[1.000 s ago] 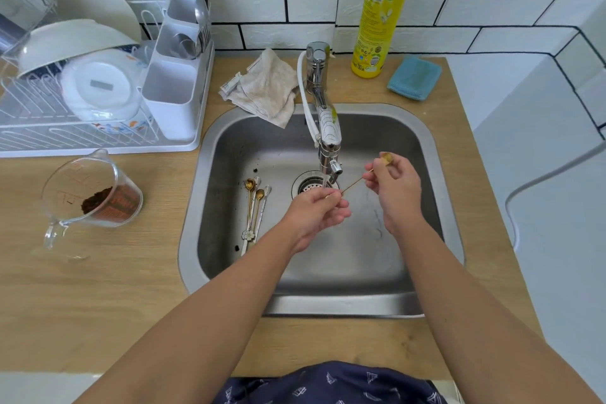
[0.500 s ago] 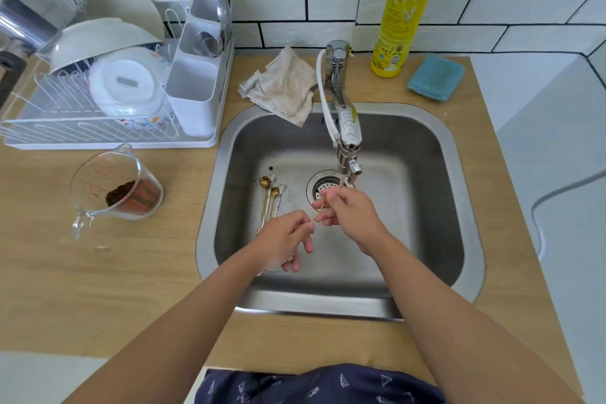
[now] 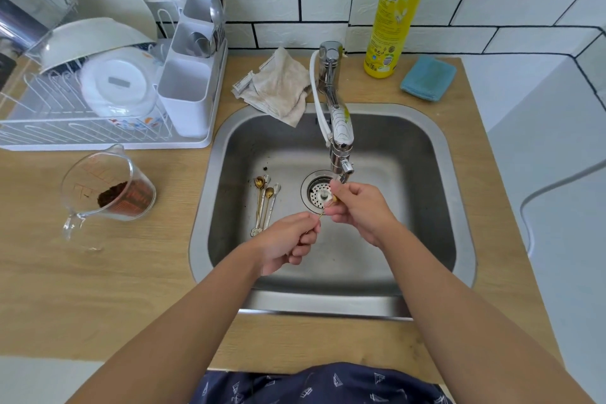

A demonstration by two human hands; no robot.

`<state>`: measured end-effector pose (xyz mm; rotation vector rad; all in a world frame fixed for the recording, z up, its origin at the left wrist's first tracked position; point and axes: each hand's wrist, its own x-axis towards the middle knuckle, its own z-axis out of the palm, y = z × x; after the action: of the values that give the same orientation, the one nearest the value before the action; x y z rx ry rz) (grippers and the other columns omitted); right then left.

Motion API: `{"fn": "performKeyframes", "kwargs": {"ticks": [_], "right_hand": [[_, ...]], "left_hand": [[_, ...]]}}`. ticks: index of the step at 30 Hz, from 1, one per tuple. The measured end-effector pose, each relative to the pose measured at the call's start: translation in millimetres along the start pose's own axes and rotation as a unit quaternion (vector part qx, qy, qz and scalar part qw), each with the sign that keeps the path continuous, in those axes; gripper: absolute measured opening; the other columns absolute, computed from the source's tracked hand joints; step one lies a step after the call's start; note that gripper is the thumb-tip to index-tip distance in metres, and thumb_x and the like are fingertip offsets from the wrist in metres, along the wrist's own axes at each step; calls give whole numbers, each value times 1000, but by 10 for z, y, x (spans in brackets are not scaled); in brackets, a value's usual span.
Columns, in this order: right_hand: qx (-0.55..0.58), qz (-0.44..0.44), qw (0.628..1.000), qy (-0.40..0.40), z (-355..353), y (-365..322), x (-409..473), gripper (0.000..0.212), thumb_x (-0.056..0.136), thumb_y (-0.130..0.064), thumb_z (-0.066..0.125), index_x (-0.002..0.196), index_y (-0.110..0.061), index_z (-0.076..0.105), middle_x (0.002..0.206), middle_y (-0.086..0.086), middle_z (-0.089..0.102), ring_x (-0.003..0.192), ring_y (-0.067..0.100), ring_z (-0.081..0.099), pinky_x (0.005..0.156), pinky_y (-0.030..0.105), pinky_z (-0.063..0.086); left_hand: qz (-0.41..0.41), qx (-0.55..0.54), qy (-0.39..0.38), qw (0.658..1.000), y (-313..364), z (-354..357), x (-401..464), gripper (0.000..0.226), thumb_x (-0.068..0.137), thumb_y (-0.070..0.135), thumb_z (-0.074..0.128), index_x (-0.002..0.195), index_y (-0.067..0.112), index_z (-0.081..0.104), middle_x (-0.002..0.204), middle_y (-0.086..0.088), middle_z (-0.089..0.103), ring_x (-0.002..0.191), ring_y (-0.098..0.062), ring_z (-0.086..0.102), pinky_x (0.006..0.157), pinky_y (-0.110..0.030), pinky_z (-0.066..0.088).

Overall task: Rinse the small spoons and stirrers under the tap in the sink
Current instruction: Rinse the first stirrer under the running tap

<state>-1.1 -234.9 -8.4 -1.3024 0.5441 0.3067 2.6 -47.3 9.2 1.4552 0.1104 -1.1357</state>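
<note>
Under the tap (image 3: 339, 144), the left hand (image 3: 288, 239) pinches the gold spoon's (image 3: 323, 212) handle; the right hand (image 3: 359, 210) grips its bowl end.

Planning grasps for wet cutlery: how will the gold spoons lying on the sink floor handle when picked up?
The gold spoons look like thin metal, so probably stiff and light. They lie flat on the sink floor, touching the neighbouring stirrers; fingers may struggle to get under one or lift it alone. Probably slippery if wet.
</note>
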Motion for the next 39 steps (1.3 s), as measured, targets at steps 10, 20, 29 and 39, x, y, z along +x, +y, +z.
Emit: {"fn": "performKeyframes", "kwargs": {"ticks": [10,20,29,39], "right_hand": [[-5,-31,998,58,28,21,64,23,99,-24,68,87,-5,71,83,13,79,63,13,74,58,21,56],[123,-14,982,144,-24,-18,70,8,93,-8,73,93,-15,69,77,2,77,62,5,69,58,17,55],[291,36,956,-2,140,13,-39,26,109,-25,48,117,-5,64,95,9,80,76,15,75,68,29,61],[349,10,935,57,-102,-11,38,23,109,-21,46,91,-14,59,77,0,76,38,3,30,41,17,26]], "left_hand": [[65,131,119,982,-117,-4,37,16,100,30,56,102,17,64,78,1,57,59,-10,53,52,-23,48],[176,358,298,867,-119,56,82,16,101,18,56,115,12,59,94,-3,66,70,-10,65,74,-30,55],[126,4,181,975,-31,347,170,14,101,19,58,101,8,49,81,-14,74,52,-22,65,49,-27,53],[68,461,278,840,-92,-283,414,25,98,38,58,102,14,56,106,-8,65,90,-21,60,76,-32,47]]}}
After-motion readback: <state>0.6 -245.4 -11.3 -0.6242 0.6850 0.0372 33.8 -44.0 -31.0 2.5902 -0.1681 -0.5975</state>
